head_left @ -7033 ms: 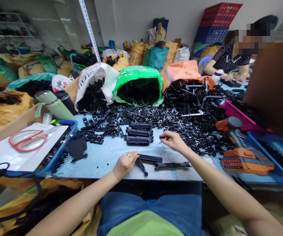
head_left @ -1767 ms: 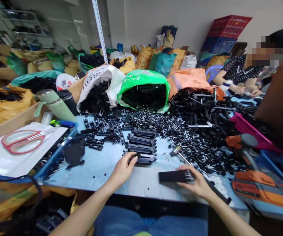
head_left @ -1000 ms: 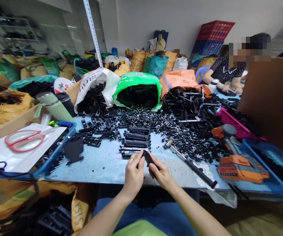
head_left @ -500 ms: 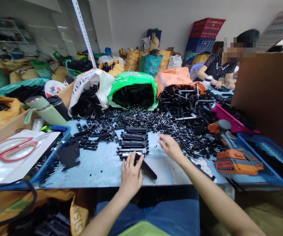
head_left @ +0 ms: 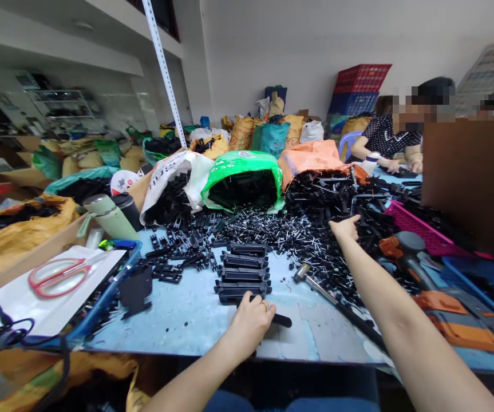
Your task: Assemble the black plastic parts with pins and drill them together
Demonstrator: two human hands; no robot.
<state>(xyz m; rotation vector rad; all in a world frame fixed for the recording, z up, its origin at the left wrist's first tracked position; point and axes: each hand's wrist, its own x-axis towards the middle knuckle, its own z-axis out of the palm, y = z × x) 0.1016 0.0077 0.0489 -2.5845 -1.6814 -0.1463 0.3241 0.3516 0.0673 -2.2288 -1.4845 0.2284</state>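
Several long black parts point(head_left: 245, 274) lie stacked in a row on the blue table. My left hand point(head_left: 253, 320) is wrapped over a black strip-like part point(head_left: 281, 320) just in front of them, its end poking out to the right. Over the heap of small black pieces with metal pins, my right hand point(head_left: 346, 228) reaches out with thumb and a finger apart and nothing visible in it. A hammer point(head_left: 315, 282) lies below that hand, its dark handle running toward the lower right.
Green point(head_left: 247, 166), white and orange sacks spill black parts at the back. A cordless drill point(head_left: 448, 312) and a pink basket point(head_left: 422, 229) stand right. Scissors point(head_left: 58, 276) lie left. A person point(head_left: 386, 134) works behind a brown panel point(head_left: 470, 189).
My right hand has moved away to the right, over the heap and nearer the orange sack. My left hand now closes over the black part, which lies more level. The view has shifted.
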